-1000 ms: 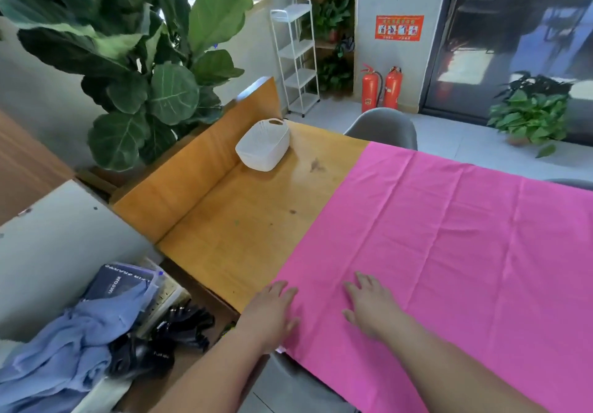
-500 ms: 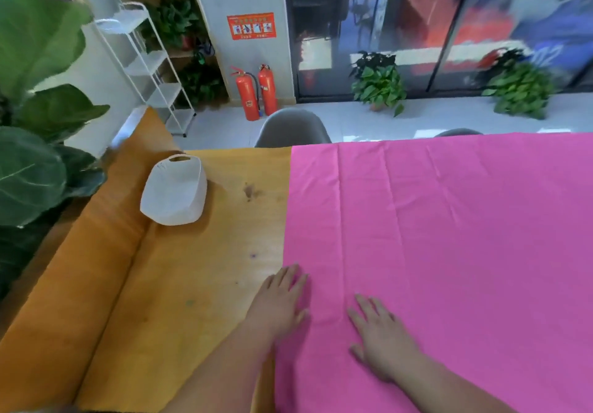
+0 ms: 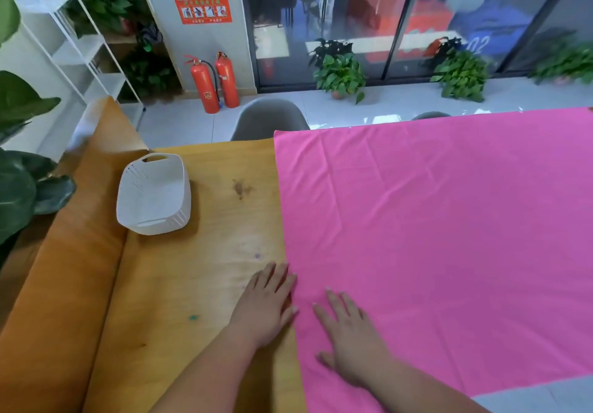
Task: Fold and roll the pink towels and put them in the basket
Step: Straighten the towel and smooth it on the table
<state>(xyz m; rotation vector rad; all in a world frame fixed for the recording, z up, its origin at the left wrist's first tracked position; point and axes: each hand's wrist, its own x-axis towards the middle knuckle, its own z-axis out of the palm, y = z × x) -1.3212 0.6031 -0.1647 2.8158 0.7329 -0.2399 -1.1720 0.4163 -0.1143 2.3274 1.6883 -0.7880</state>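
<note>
A pink towel (image 3: 449,236) lies spread flat and unfolded over the right and centre of the frame. It covers that part of a wooden table (image 3: 199,284), with a few soft creases running across it. Its left edge runs from the upper middle down to the bottom of the frame.

The right hand (image 3: 349,332) rests palm down on the towel near the lower centre, fingers straight and slightly spread, holding nothing. The left hand (image 3: 268,303) lies flat just beside it, mostly on bare wood. Its fingers are straight, its inner side touches the towel's left edge, and it grips nothing.

A white basket (image 3: 160,220) stands on the table in the left middle of the frame, well apart from the towel and both hands.

Beyond the table's far edge, a grey chair (image 3: 269,119) shows in the upper middle. Two red fire extinguishers (image 3: 213,83) stand on the floor behind it, below a red sign (image 3: 202,9). Potted plants (image 3: 340,72) sit along the glass doors at the top. A white shelf (image 3: 73,46) and big green leaves (image 3: 19,188) fill the left side.
</note>
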